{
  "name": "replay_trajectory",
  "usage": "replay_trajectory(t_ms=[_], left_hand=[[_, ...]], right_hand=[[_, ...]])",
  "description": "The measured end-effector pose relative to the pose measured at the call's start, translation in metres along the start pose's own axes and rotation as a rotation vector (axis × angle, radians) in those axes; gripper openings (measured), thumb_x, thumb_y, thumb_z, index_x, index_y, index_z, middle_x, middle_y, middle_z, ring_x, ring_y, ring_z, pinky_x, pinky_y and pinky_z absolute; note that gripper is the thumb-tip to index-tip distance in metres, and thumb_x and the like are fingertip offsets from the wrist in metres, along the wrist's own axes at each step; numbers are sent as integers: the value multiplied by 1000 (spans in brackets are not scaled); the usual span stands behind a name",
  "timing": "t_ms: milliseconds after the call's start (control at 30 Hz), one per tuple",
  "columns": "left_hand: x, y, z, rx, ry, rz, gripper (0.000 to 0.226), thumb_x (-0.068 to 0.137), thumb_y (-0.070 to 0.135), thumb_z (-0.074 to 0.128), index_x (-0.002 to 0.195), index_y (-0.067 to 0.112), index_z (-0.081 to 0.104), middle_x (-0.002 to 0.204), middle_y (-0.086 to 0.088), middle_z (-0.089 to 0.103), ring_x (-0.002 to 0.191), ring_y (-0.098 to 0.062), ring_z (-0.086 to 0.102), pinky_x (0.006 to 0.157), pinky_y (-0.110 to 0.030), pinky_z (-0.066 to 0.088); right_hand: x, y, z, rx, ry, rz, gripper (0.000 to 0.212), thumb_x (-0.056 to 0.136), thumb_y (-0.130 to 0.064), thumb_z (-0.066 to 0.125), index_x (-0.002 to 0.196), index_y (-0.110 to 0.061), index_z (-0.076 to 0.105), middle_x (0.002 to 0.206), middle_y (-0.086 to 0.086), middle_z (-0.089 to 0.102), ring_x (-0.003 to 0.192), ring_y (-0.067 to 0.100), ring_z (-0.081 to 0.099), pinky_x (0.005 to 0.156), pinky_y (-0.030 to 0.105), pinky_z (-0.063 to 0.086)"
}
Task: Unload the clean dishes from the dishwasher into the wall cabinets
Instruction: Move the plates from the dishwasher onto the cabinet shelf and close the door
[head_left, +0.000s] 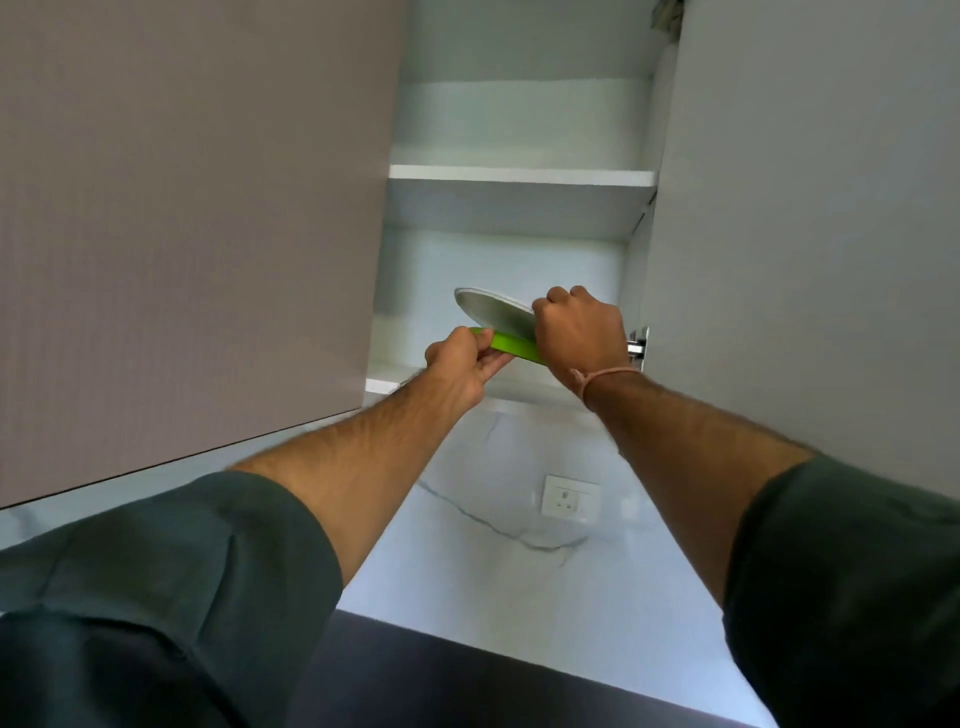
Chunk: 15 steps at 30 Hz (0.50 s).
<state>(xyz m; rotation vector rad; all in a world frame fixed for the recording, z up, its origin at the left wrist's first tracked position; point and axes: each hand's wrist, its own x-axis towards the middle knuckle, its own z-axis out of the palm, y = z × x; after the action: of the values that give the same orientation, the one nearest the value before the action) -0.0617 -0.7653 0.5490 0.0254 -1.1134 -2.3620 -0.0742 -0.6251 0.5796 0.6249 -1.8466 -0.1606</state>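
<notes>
Both hands (467, 364) (579, 332) grip 2 plates (511, 344) (493, 312) (bottom shelf edge (384, 385)).

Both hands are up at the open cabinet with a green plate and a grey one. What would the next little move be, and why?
Probably lowering the tilted grey plate flat onto the green plate. The right hand holds it raised at an angle, while the left hand grips the green plate's edge at the bottom shelf.

Both hands (524, 348) raised overhead, arms extended, fingers clenched.
</notes>
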Motion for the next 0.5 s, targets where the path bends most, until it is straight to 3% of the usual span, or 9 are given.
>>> replay_trajectory(t_ms=[133,333,433,500], left_hand=[[30,-17,3,11,-29,-90,18,93,-7,56,110,-6,59,103,-21,67,86,-31,70,64,-40,62],[67,-39,11,140,-20,-175,21,92,-2,61,113,-5,58,103,-19,67,83,-28,70,64,-37,62],[84,-44,17,261,-31,-196,12,93,1,63,104,-3,60,98,-16,69,80,-23,71,61,-31,62],[92,-47,18,365,-108,-171,7,96,3,58,89,2,57,98,-11,67,82,-19,69,73,-30,62]], right_hand=[[13,12,18,-74,-44,18,24,93,-13,50,111,-9,65,103,11,63,95,32,60,60,35,36],[26,21,42,-140,-41,34,26,98,-18,43,111,-11,66,98,10,64,84,29,62,60,31,36],[33,23,57,-158,-54,15,27,98,-18,42,107,-11,66,96,10,64,82,30,62,61,30,36],[38,23,66,-168,-57,-2,26,98,-19,42,104,-11,66,95,10,64,81,30,62,60,30,37]])
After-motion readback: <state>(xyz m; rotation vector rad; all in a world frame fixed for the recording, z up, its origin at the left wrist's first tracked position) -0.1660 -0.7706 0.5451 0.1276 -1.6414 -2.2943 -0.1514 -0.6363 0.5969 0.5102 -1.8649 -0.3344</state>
